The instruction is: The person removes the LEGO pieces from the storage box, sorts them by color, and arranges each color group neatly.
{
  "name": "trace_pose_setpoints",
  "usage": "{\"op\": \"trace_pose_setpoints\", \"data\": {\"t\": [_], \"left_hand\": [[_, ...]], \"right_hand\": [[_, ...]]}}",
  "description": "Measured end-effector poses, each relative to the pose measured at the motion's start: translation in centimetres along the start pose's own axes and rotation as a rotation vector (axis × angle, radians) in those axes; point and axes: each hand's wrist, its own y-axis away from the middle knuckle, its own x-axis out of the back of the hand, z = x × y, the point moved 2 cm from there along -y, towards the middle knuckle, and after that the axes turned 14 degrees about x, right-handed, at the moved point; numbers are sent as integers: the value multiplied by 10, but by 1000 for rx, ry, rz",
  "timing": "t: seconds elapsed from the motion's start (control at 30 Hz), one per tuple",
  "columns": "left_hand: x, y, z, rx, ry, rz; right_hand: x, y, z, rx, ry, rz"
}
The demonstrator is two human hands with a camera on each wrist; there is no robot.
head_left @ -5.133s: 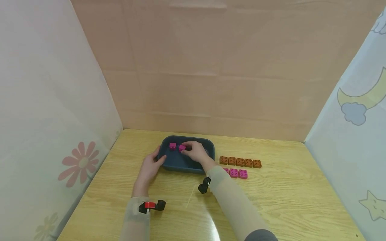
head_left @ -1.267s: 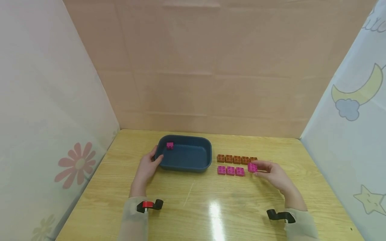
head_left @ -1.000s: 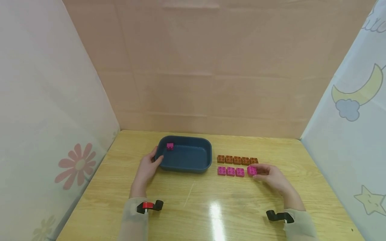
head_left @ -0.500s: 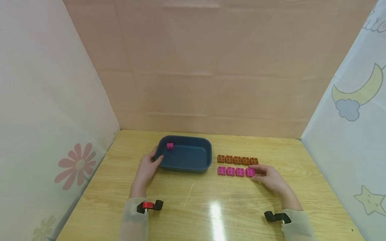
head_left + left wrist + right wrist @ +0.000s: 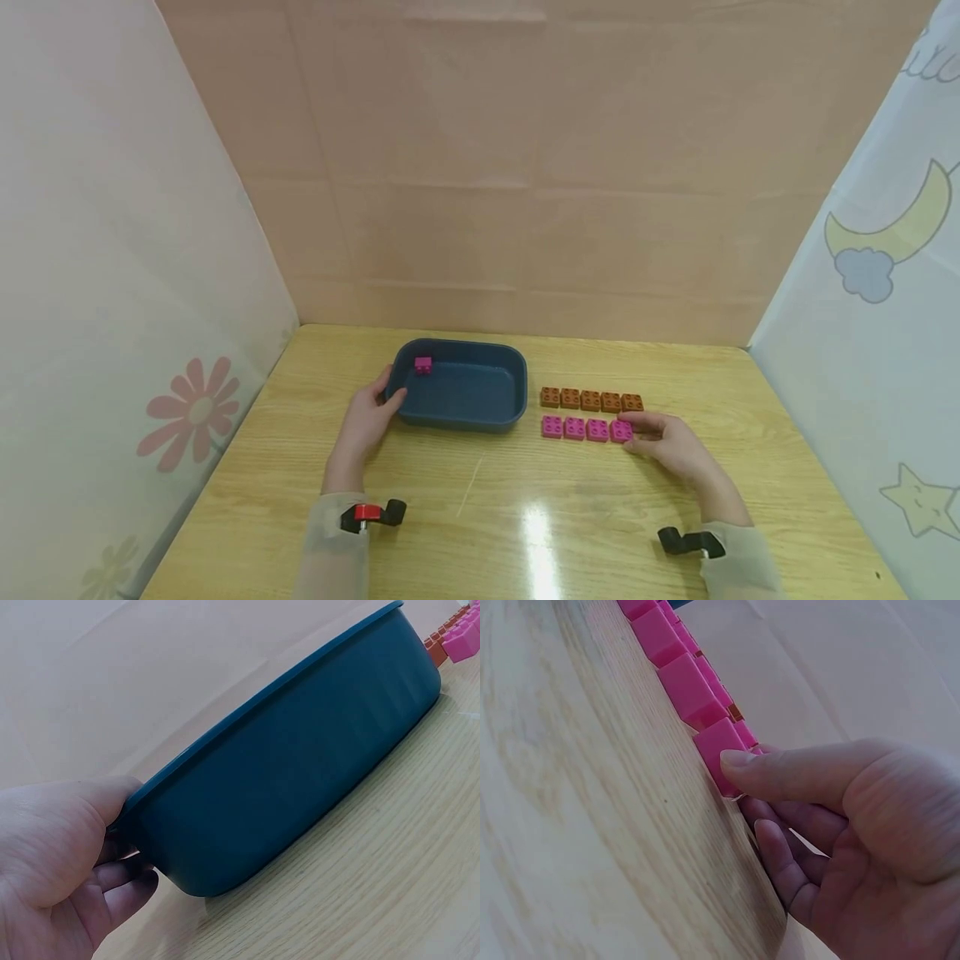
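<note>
My right hand pinches a pink toy brick between thumb and fingers, at the right end of a row of pink bricks. In the right wrist view the thumb presses the near side of that pink brick, which stands on the table in line with the others. My left hand holds the left end of a dark blue tray, thumb over the rim. The left wrist view shows the thumb at the rim of the tray, with fingers curled below. One pink brick lies in the tray's back left corner.
Behind the pink row runs a row of orange-brown bricks. Both rows stand right of the tray on a wooden table. A beige cloth hangs behind the table, and patterned white sheets flank both sides.
Earlier my right hand held a brick in the tray; then it brought one to the right of the pink row, lowered it and slid it left against the row. The left hand stayed.
</note>
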Motion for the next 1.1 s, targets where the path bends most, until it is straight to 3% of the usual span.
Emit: {"op": "trace_pose_setpoints", "data": {"t": [0.43,0.73,0.87,1.1], "left_hand": [[1,-4,3,-15,4,3],[2,-7,6,-27,-12,15],[3,-6,4,-34,-10,13],[1,-1,-1,-12,-15,4]], "right_hand": [[12,2,-3,48,-143,18],[34,4,-30,113,-146,40],[29,0,-46,133,-179,31],[1,-15,-74,176,-227,-15]]}}
